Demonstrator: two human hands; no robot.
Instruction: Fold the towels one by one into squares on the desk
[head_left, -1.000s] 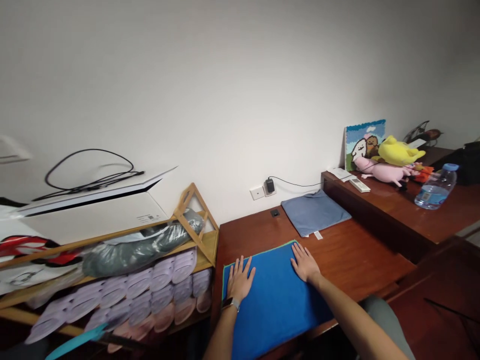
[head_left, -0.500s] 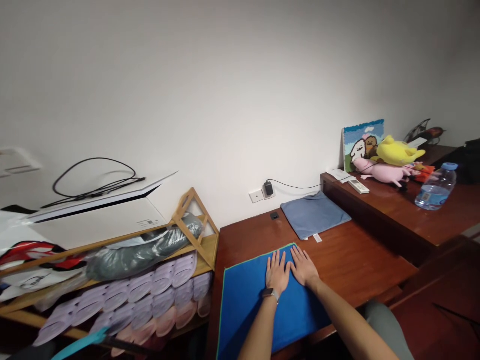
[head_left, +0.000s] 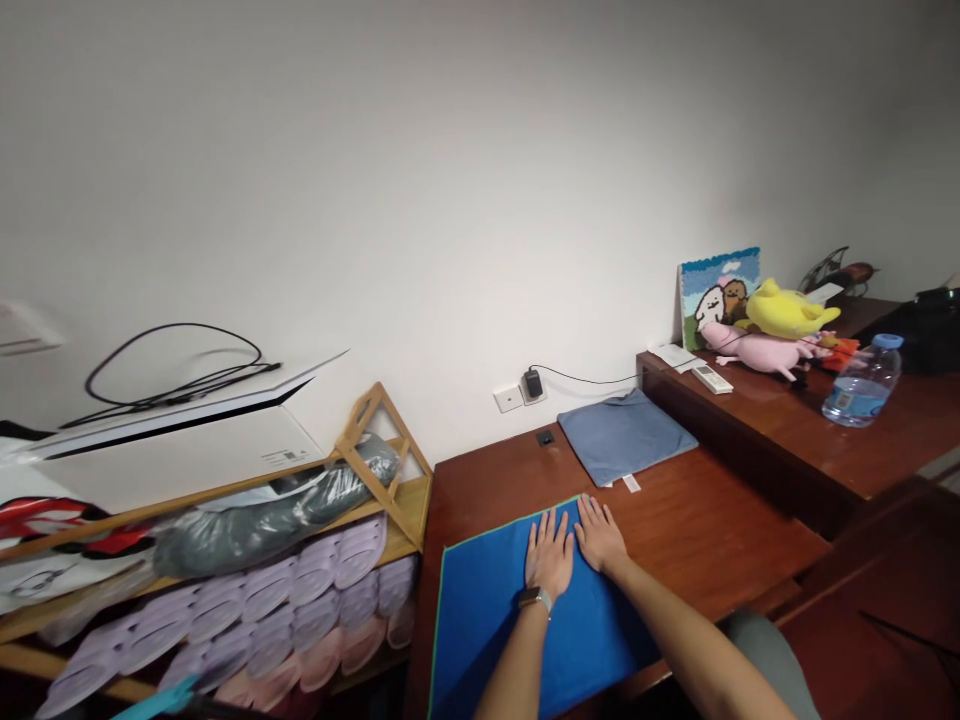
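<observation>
A blue cloth (head_left: 487, 610) with a green edge lies spread flat over the front left of the brown wooden desk (head_left: 697, 530). Flat upon its upper part rests my left hand (head_left: 550, 553), fingers stretched out, a watch on the wrist. Close beside it on the right, my right hand (head_left: 600, 535) lies palm down at the cloth's far right corner, its fingers also extended. Nothing is gripped by either hand. Behind them, near the wall, a grey-blue folded cloth (head_left: 626, 435) with a white tag lies on the desk.
Left of the desk stands a wooden rack (head_left: 420, 500) with lilac slippers (head_left: 315, 570) and a white box (head_left: 187, 450). On the raised right-hand surface are a water bottle (head_left: 862, 385), plush toys (head_left: 757, 350), a remote (head_left: 712, 379) and a picture (head_left: 720, 295). A charger (head_left: 532, 382) is plugged into the wall.
The view has shifted slightly, moving the scene a little left and down. Both hands stay flat on the blue cloth in nearly the same place.
</observation>
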